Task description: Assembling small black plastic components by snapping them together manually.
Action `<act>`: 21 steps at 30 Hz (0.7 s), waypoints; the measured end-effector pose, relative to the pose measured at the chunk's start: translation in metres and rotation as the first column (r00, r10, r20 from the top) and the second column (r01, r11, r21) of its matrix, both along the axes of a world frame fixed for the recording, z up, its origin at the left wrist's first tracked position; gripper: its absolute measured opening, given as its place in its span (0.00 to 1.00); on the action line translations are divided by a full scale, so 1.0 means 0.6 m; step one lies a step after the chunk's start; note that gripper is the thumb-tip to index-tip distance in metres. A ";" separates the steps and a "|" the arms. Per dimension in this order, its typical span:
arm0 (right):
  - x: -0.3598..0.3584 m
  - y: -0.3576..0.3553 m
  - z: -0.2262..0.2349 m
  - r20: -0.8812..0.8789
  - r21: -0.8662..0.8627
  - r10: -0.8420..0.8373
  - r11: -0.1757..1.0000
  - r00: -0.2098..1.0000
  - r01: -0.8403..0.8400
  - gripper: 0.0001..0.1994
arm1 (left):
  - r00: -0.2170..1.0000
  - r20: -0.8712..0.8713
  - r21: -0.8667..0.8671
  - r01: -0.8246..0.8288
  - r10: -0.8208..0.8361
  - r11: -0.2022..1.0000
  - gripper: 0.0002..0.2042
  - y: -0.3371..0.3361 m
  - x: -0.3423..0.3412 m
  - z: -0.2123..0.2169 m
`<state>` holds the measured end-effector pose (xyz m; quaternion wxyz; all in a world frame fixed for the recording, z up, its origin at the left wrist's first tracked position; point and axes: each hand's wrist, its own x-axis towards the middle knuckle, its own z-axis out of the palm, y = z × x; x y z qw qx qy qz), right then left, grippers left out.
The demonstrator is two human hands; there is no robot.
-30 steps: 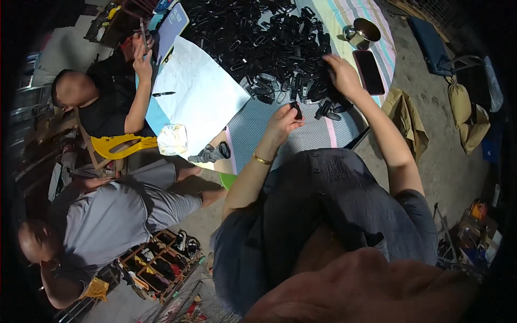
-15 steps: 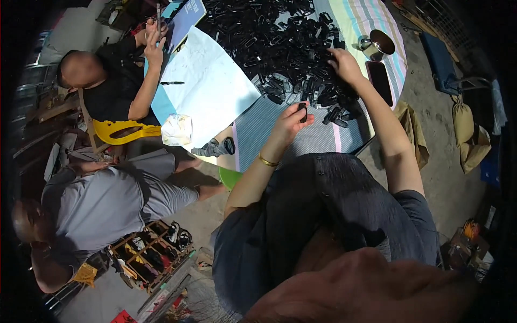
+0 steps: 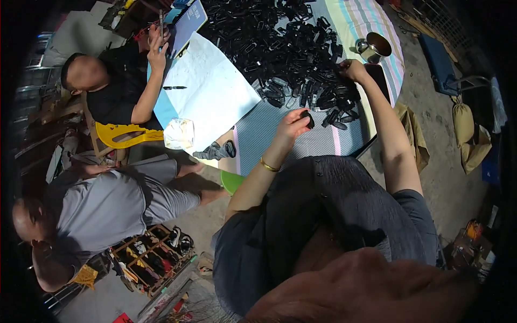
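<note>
Left hand [image 3: 293, 125] pinched on a small black plastic clip [image 3: 307, 118], held just above the bench [image 3: 301, 145]. Right hand [image 3: 351, 70] closed among the heap of black plastic clips [image 3: 280, 48] beyond. Best kept steady, fingertips only, clear of the heap. Long axis and pointing: too small to tell.

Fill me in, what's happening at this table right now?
A person at a cloth-covered table is working through a big pile of small black parts. Their left hand holds one black piece just above the cloth, while the right hand reaches into the pile's near edge. A metal cup stands beyond it. To the left, a person in a black shirt sits beside a white sheet, and a person in a grey shirt sits lower down.
</note>
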<state>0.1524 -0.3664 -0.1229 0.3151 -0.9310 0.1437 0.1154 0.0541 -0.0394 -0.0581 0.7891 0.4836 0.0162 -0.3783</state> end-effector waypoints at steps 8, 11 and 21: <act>-0.063 0.100 0.112 0.336 0.192 -0.184 0.973 0.924 0.125 0.16 | 1.000 -0.013 -0.051 0.001 -0.002 0.999 0.14 -0.017 -0.002 -0.007; -0.125 0.198 0.173 0.097 0.872 -0.413 0.474 0.906 0.123 0.11 | 0.998 0.028 -0.120 -0.051 0.054 0.991 0.13 -0.024 0.001 0.006; -0.226 0.263 0.196 0.654 0.188 0.125 0.929 0.746 -0.320 0.09 | 0.958 0.260 0.018 -0.130 0.121 0.991 0.14 -0.006 -0.007 0.038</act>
